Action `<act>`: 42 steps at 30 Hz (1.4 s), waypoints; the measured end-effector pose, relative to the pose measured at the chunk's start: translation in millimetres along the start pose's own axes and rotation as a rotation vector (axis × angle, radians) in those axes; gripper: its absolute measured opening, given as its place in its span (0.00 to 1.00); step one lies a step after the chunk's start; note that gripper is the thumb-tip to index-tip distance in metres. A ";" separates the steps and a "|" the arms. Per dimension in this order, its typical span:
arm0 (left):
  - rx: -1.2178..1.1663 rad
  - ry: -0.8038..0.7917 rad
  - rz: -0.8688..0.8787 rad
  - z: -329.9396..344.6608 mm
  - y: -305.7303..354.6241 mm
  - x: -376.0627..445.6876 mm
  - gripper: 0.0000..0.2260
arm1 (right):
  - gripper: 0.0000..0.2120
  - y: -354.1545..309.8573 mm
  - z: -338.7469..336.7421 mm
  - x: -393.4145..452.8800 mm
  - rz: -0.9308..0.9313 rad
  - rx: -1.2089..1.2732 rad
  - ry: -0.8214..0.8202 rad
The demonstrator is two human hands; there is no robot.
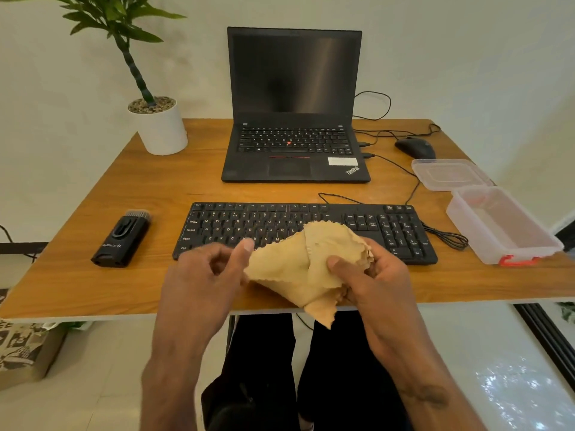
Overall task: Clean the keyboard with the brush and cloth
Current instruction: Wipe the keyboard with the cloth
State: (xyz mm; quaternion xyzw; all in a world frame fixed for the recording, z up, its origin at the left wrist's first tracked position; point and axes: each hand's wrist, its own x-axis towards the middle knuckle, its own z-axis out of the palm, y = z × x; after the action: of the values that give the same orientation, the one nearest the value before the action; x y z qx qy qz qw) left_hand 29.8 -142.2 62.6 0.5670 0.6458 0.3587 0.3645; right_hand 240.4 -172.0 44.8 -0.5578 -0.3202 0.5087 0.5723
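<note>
Both the left hand (214, 269) and right hand (370, 275) grip the cloth (298, 269), apparently bunching it to wipe the keyboard (389, 231) next.

On the tabletop (93, 284) the keyboard (305, 231) lies near the front edge, with the laptop (295, 119) behind it. The brush (123, 239) lies left of the keyboard, and the plant pot (161, 129) stands at the back left corner. The mouse (415, 147) and two containers (501, 225) are along the right edge.
</note>
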 end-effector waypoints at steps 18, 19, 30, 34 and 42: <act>-0.432 0.023 0.065 19.9 14.4 -3.8 0.05 | 0.12 -10.7 33.2 -1.7 0.022 0.251 -0.085; -0.390 0.042 0.078 21.9 13.9 -3.5 0.04 | 0.11 -8.6 31.5 -2.0 0.036 0.262 -0.064; 0.267 0.141 0.611 29.3 18.2 -9.8 0.11 | 0.07 -3.1 36.8 4.9 0.119 0.270 0.075; 0.239 0.065 0.694 28.6 23.2 -13.4 0.10 | 0.11 -1.5 36.8 3.6 0.144 0.254 0.028; -0.133 -0.198 0.652 26.7 27.7 -18.0 0.10 | 0.23 -8.0 31.7 2.0 0.136 0.284 -0.116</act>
State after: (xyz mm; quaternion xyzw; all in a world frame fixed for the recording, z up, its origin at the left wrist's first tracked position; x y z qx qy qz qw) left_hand 67.9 -156.0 75.3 0.7504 0.3675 0.4408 0.3279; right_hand 213.1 -159.0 57.5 -0.4614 -0.2390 0.6179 0.5901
